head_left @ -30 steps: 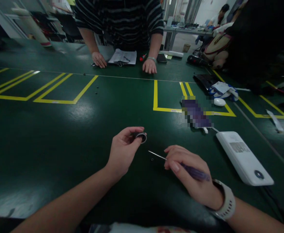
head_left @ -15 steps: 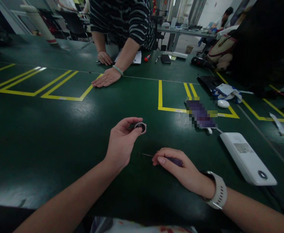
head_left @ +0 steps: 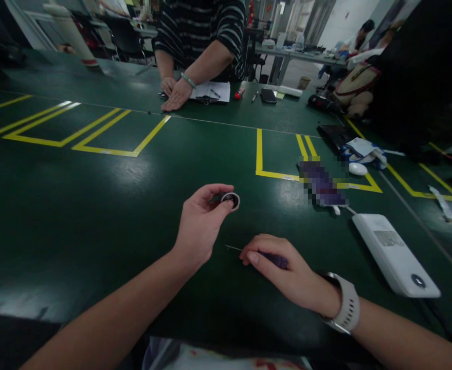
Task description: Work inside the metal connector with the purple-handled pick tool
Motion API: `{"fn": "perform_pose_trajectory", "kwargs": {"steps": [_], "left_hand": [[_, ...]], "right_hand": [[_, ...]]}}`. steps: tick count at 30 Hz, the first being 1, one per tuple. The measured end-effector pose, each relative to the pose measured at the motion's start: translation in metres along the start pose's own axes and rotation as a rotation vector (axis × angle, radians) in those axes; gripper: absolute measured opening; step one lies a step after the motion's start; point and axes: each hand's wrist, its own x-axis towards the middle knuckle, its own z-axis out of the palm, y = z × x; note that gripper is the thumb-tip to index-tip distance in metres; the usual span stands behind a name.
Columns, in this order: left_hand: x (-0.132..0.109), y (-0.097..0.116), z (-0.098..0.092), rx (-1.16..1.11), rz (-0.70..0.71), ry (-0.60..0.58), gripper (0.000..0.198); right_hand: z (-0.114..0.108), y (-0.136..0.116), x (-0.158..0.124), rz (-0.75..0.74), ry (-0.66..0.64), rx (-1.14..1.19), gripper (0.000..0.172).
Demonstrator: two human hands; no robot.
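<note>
My left hand point(head_left: 200, 223) is raised a little above the green table point(head_left: 94, 205), its thumb and fingers pinched on a small round metal ring point(head_left: 231, 200) with a dark centre. My right hand point(head_left: 283, 272), with a white watch on the wrist, lies low on the table just to the right and nearer me. It is closed around a thin purple-handled screwdriver point(head_left: 272, 258), whose fine metal tip points left toward the spot under the ring.
A white power bank point(head_left: 395, 255) lies at the right with a cable. Beyond it are a blurred purple object point(head_left: 320, 182), a white mouse point(head_left: 357, 168) and a dark case. Across the table a person in a striped top rests both hands near a clipboard point(head_left: 210, 92). Yellow tape outlines mark the tabletop.
My right hand dropped lower and drew the screwdriver tip left, flat against the table. My left hand kept the ring. The person opposite reached a hand out on the table, then pulled it back.
</note>
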Motion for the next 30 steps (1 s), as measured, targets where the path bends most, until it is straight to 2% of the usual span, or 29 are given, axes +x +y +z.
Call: {"fn": "perform_pose_trajectory", "kwargs": {"steps": [11,20,24,30], "left_hand": [[-0.001,-0.006,0.0,0.038,-0.036,-0.041,0.021],[-0.006,-0.012,0.004,0.115,-0.138,-0.103,0.019],[-0.011,-0.017,0.006,0.154,-0.195,-0.165,0.018],[-0.016,-0.026,0.007,0.269,-0.144,-0.239,0.017]], "right_hand": [[-0.004,0.001,-0.01,0.048,0.031,-0.016,0.023],[-0.012,0.01,-0.025,0.119,0.209,-0.057,0.023],[-0.014,0.014,-0.027,0.139,0.228,-0.04,0.022],[-0.016,0.014,-0.025,0.159,0.268,0.006,0.022]]}}
